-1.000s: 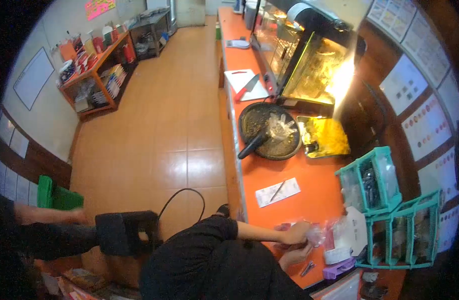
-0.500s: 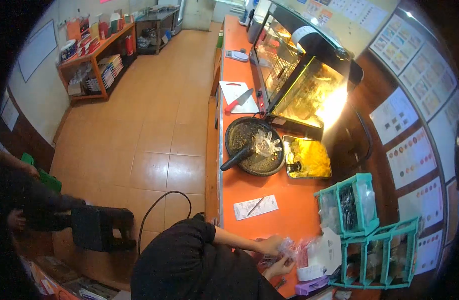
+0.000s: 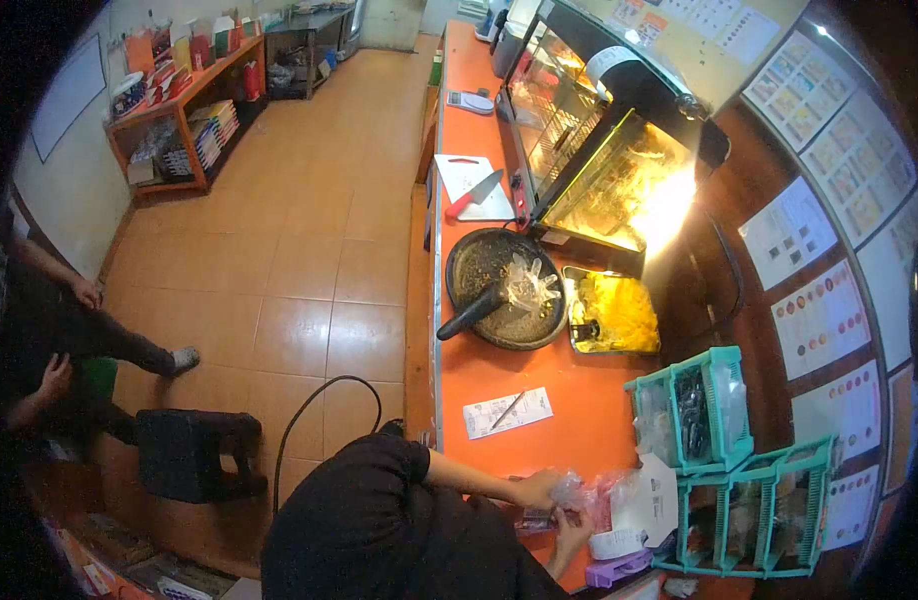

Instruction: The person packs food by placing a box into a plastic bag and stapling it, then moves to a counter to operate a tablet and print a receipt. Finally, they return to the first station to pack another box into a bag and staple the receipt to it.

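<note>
My left hand (image 3: pixel 541 488) is over the near end of the orange counter, its fingers closed on a crumpled clear plastic bag (image 3: pixel 571 490). Just below it, my right hand (image 3: pixel 575 528) pinches the lower part of the same bag. What the bag contains, if anything, is too small to make out. Pinkish plastic packaging (image 3: pixel 607 492) lies right beside the hands. Next to that stand a white carton (image 3: pixel 647 505) and a white roll (image 3: pixel 617 543) on a purple holder (image 3: pixel 617 568).
Teal baskets (image 3: pixel 694 470) stand at the right. Farther up the counter are a receipt with a pen (image 3: pixel 507 411), a stone mortar (image 3: pixel 469 262) holding a pestle and plastic glove, a tray of yellow food (image 3: pixel 619 315), a knife (image 3: pixel 476 195) and a lit display warmer (image 3: pixel 604 190). Another person (image 3: pixel 39 310) is at left.
My hands stay at the bag, the right one shifted slightly upward with its forearm turned. At left, the other person has moved; a leg and both hands now show. The view has shifted slightly.
</note>
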